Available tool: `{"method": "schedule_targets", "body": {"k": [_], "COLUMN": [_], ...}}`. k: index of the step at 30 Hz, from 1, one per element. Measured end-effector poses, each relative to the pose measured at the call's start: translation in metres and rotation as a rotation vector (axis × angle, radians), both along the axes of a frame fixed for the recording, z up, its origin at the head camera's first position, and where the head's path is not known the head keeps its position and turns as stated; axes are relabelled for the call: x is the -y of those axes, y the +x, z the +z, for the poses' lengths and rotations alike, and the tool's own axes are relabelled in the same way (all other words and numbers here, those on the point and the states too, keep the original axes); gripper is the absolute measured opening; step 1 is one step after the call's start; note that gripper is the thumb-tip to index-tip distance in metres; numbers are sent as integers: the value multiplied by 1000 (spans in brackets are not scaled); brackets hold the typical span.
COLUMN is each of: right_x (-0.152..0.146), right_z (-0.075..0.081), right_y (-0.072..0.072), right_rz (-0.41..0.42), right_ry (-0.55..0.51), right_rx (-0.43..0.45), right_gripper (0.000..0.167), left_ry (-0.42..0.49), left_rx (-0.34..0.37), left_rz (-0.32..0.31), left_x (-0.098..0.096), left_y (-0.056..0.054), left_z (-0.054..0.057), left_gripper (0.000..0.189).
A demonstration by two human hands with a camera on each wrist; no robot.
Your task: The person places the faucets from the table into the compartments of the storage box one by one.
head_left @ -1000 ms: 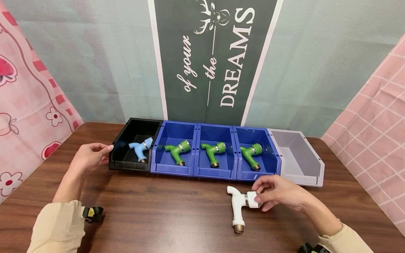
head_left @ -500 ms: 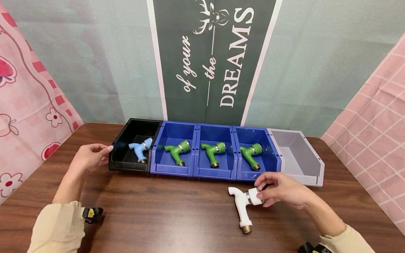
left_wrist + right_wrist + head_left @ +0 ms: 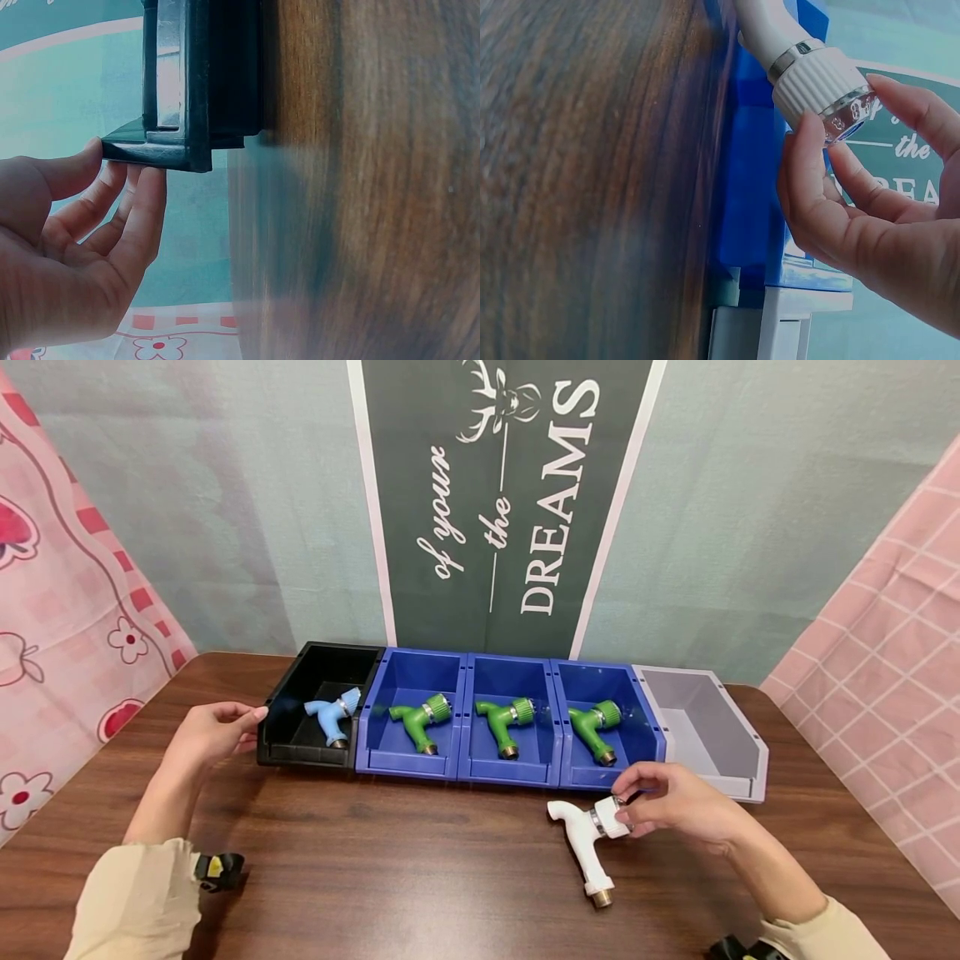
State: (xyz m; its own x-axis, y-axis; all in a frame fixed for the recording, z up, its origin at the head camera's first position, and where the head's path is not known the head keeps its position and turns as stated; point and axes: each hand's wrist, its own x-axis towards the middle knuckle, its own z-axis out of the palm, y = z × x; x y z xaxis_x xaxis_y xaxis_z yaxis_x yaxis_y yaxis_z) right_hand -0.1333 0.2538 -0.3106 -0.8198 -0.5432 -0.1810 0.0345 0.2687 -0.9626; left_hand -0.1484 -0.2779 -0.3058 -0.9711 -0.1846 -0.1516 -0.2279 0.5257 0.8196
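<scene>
By its ribbed knob, my right hand (image 3: 678, 806) pinches a white tap (image 3: 588, 847) with a brass threaded end, in front of the bins. The right wrist view shows the thumb and fingertips around the knob's clear cap (image 3: 851, 116). My left hand (image 3: 213, 735) holds the left edge of a black storage bin (image 3: 307, 753); in the left wrist view the thumb is at the rim and the fingers against the outer side. Inside that bin lies a light blue tap (image 3: 330, 718). Green taps lie one each in the left (image 3: 420, 722), middle (image 3: 502, 722) and right (image 3: 592, 731) blue bins.
Three blue bins (image 3: 408, 764) stand side by side between the black bin and a grey bin (image 3: 723, 785) at the right end of the row. Beneath is a brown wooden table (image 3: 375, 877). Printed cloth (image 3: 285, 510) hangs behind and on both sides.
My right hand has moved slightly up and right with the white tap, which has turned so its threaded end swings to the right. The left hand stays at the black bin.
</scene>
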Motion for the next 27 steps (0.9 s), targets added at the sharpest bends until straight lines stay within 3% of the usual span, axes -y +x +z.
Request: {"method": "schedule_targets", "body": {"k": [17, 27], "right_x": [-10, -19], "right_z": [3, 12], "right_y": [-2, -4], "right_rz": [4, -7], "right_ry": [-19, 36], "right_rx": [-31, -81], "right_gripper": [24, 23], "left_ry": [2, -2], "left_rx": [0, -5], "left_rz": [7, 7], "left_x": [-1, -1], "left_y": [0, 0], "left_z": [0, 1], "left_gripper": [50, 50]}}
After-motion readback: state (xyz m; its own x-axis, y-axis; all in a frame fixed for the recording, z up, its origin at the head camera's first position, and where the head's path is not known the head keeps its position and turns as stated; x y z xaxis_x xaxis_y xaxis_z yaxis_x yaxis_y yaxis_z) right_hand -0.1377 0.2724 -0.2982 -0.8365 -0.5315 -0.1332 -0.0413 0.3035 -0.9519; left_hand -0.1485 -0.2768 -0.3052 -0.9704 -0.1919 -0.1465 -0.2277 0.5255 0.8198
